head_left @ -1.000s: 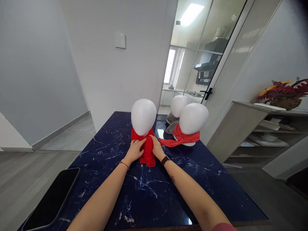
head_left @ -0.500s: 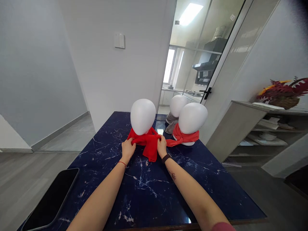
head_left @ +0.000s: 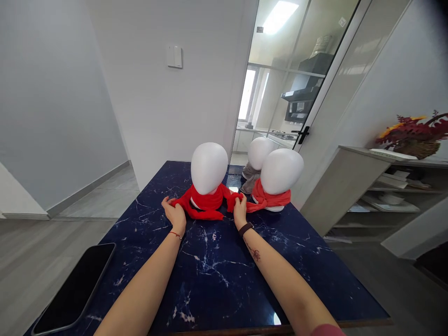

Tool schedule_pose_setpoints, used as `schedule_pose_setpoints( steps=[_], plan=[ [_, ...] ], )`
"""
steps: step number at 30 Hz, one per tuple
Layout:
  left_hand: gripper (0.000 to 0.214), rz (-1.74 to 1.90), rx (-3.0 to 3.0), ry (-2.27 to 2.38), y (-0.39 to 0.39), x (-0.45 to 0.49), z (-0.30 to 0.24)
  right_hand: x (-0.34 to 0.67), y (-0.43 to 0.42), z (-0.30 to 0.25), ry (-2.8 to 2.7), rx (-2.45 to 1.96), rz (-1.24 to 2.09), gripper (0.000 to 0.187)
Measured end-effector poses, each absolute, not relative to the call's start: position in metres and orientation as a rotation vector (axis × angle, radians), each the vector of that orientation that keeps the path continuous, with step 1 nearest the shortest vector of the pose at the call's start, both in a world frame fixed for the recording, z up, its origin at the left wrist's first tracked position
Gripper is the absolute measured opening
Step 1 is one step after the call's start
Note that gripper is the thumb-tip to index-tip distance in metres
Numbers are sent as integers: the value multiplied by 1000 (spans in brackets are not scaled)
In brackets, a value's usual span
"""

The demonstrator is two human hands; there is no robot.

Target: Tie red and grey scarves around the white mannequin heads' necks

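Note:
A white mannequin head (head_left: pixel 209 168) stands on the dark blue marbled table with a bright red scarf (head_left: pixel 208 201) wrapped round its neck. My left hand (head_left: pixel 175 215) is closed on the scarf at the left of the neck, and one loose strip lies along the front of the base. At the right side, my right hand (head_left: pixel 240 212) pinches a bunched part of the same scarf. Close beside that hand is a second mannequin head (head_left: pixel 282 171) wearing a lighter red scarf (head_left: pixel 271 198) knotted in front.
Behind stands a third white head (head_left: pixel 259 153) with a grey scarf (head_left: pixel 250 179). A black phone (head_left: pixel 75 287) lies at the table's left edge. The table (head_left: pixel 210 289) faces a glass door (head_left: pixel 276 84); a shelf unit (head_left: pixel 364 182) is at the right.
My hands have moved apart, the left one outward to the left and the right one slightly right. The scarf's front piece has dropped from between them and now lies lower.

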State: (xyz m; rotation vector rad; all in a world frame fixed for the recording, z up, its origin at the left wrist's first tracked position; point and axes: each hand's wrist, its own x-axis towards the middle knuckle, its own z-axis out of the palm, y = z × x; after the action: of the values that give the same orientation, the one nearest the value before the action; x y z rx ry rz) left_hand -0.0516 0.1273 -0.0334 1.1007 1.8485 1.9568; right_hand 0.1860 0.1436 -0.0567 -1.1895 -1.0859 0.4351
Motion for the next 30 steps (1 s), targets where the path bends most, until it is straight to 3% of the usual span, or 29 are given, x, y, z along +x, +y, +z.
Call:
schedule_pose_setpoints(
  steps=[4,7,10,13,17,26,30],
  plan=[
    [38,1998,1377,1926,113,-47,-15,181,131,-44,-1044,-1298,196,45],
    [28,1859,1795,1731,107,-38,-9,176,121,-31,-1137,-1287,65,44],
    [34,1658,2045,1540,108,-30,-13,168,112,-24,-1380,-1240,-18,40],
    [44,1480,2170,1489,111,-26,-21,158,106,-25,-1747,-1145,69,37],
    [49,1240,2380,1505,114,-25,-25,150,103,-31,-2021,-1059,202,49],
    [41,803,2306,2062,107,-25,-19,155,107,-34,-2085,-1141,226,47],
    [40,760,2417,2060,103,-26,-16,154,107,-35,-2083,-1195,205,49]
  ],
)
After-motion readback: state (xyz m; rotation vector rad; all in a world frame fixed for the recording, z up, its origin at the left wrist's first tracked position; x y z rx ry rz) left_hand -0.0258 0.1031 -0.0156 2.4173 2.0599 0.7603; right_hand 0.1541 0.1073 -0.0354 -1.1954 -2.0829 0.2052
